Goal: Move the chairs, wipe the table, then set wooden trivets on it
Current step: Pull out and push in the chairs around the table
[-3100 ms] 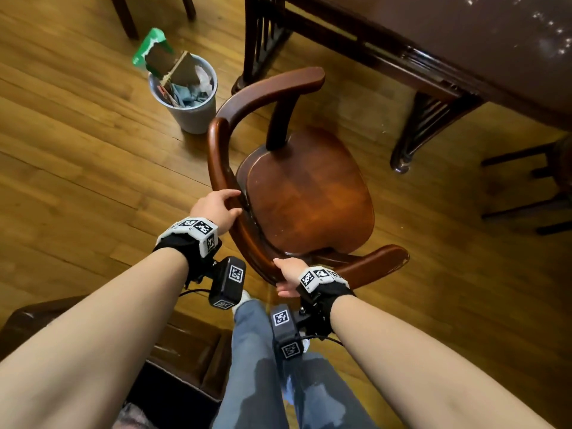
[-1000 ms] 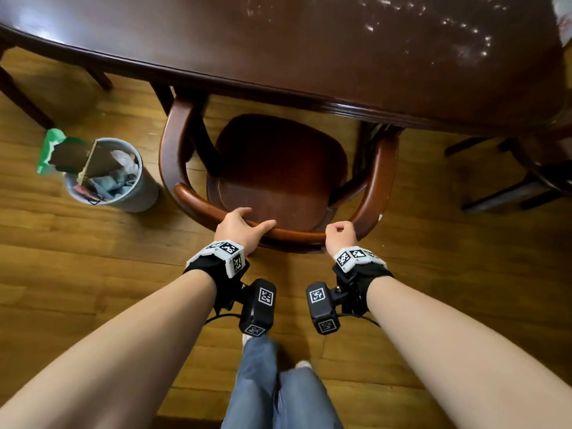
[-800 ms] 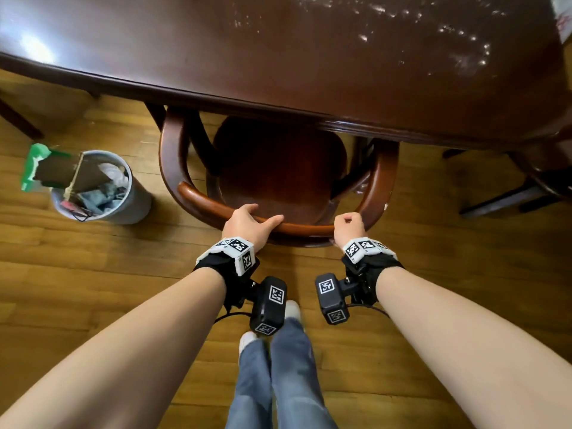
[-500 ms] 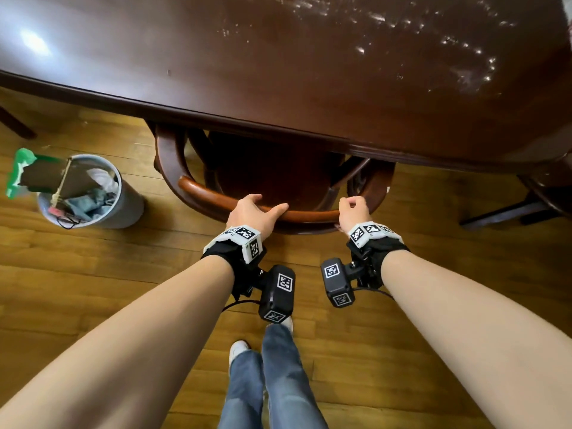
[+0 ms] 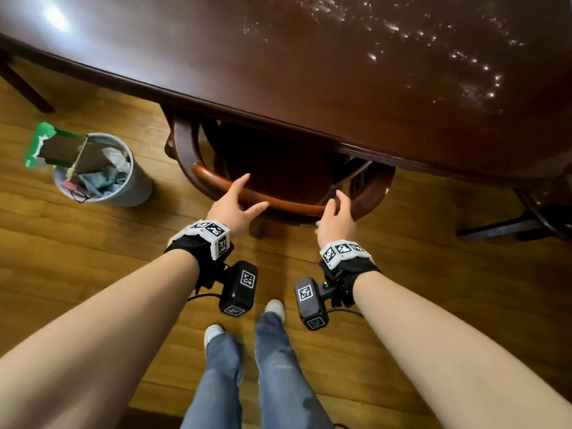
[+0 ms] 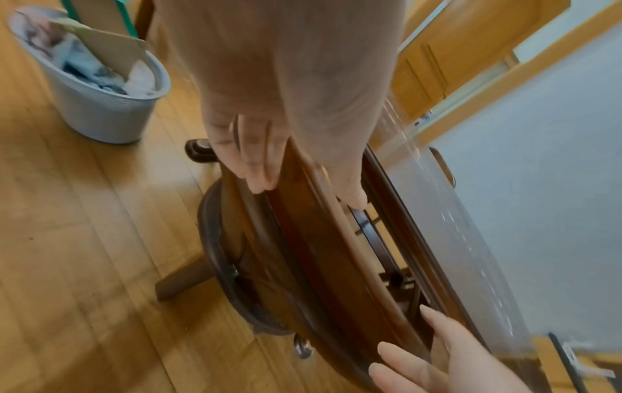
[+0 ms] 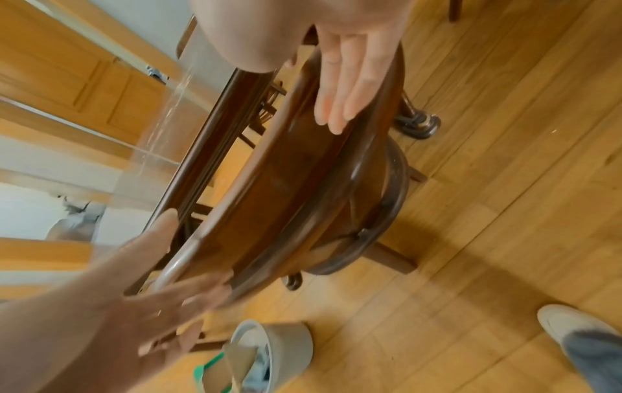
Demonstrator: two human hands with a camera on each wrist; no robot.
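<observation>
A dark wooden armchair (image 5: 288, 207) stands pushed under the edge of the glossy brown table (image 5: 278, 57); only its curved back rail and arm ends show. My left hand (image 5: 247, 196) is open over the left part of the rail, fingers spread and straight. My right hand (image 5: 335, 205) is open at the right part of the rail. Neither grips the rail; whether they touch it I cannot tell. In the left wrist view the left hand's fingers (image 6: 259, 164) lie straight along the rail (image 6: 319, 239). The right wrist view shows the right hand's fingers (image 7: 340, 101) straight over the chair (image 7: 286, 186). Pale specks (image 5: 464, 63) glint on the tabletop.
A grey waste bin (image 5: 102, 178) with cardboard and rubbish stands on the wooden floor left of the chair. Another dark chair (image 5: 544, 209) sits at the right under the table. A furniture leg (image 5: 24, 85) shows far left. My feet (image 5: 272, 306) are just behind the chair.
The chair has gone further under the table. Both hands have let go of the back rail and opened their fingers.
</observation>
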